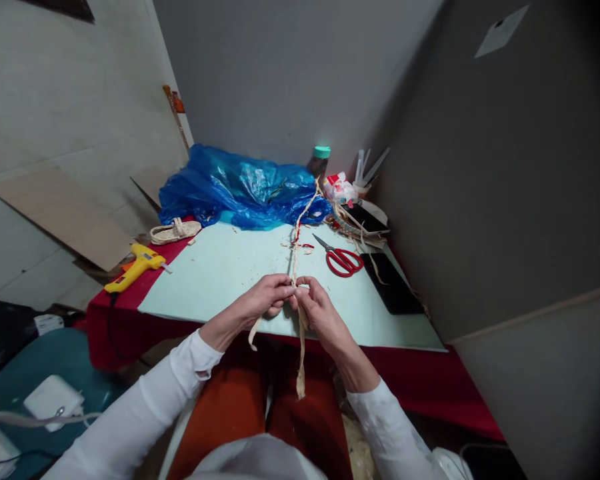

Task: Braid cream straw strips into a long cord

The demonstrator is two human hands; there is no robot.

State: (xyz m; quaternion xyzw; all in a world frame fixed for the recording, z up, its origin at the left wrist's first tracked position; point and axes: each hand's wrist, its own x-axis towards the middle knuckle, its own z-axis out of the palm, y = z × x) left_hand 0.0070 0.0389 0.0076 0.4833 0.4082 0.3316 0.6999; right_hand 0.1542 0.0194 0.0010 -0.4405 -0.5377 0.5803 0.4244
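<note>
A pale, straw-like braid (303, 217) stretches from the far side of the table toward me, its near end pinched by both hands. My left hand (267, 295) is closed on the strands from the left, and a short loose strand hangs below it. Close against it, my right hand (316, 303) pinches the braid too. A longer strand (301, 367) dangles from under the right hand past the table edge. Where the fingers meet, the exact crossing of strands is hidden. Red-handled scissors (344, 261) lie to the right of the braid.
A yellow glue gun (137, 268) and a small woven straw shoe (175, 231) are on the left. Behind sits a blue plastic bag (240, 187). At right are a black tablet-like slab (393, 283) and a green-lidded jar (321, 157). Grey panels (520, 167) rise behind and to the right.
</note>
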